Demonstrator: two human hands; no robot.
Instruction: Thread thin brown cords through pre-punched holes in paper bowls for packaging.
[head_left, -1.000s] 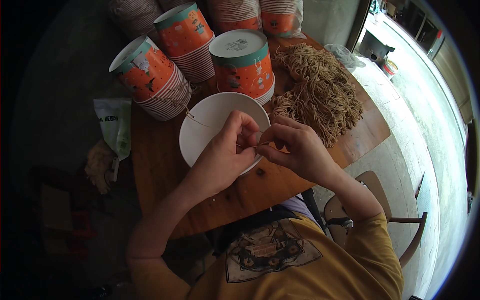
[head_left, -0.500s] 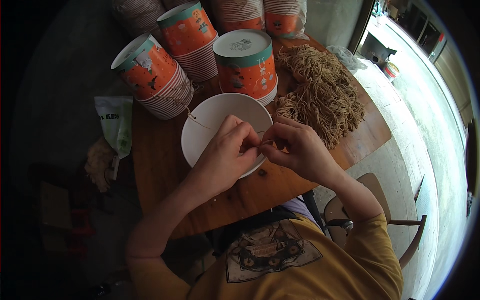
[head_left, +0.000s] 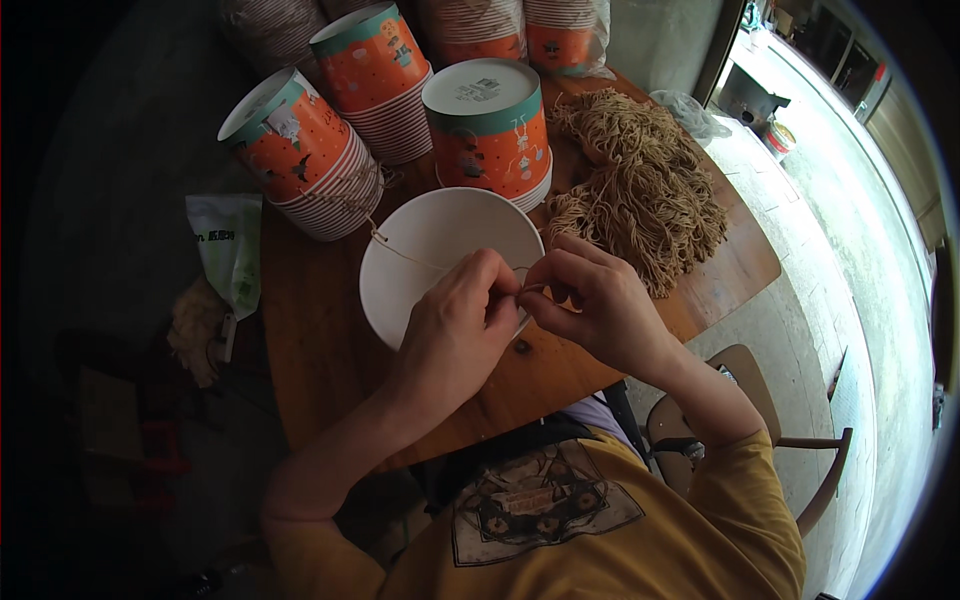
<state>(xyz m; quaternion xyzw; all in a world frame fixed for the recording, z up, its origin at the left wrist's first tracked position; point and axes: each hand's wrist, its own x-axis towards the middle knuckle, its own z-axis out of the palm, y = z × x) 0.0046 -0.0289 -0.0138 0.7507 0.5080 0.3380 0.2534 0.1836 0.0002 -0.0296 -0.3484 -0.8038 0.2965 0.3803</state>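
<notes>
A paper bucket [head_left: 410, 222] sits with its white inside facing me, near the table's front edge. Over its near right rim, my left hand [head_left: 452, 325] and my right hand [head_left: 600, 305] meet fingertip to fingertip. Both pinch a thin tan cord [head_left: 412, 259], and a small loop of it curves up between the fingers. From my left hand the cord runs across the bucket to its left rim, where a knot shows. The fingers partly hide the cord's held end. Right of the bucket lies a large heap of tan cords [head_left: 650, 190].
Upside-down stacks of orange and teal paper buckets [head_left: 490, 145] stand behind the open one, with bagged stacks [head_left: 470, 30] farther back. Loose cords hang over the left stack. A wooden chair [head_left: 745, 400] is at the table's right, and a white-green bag [head_left: 230, 250] lies at its left.
My left hand has tilted more upright, its wrist shifting slightly right. The fingertips of both hands stay together on the cord. The bucket has barely shifted in view.
</notes>
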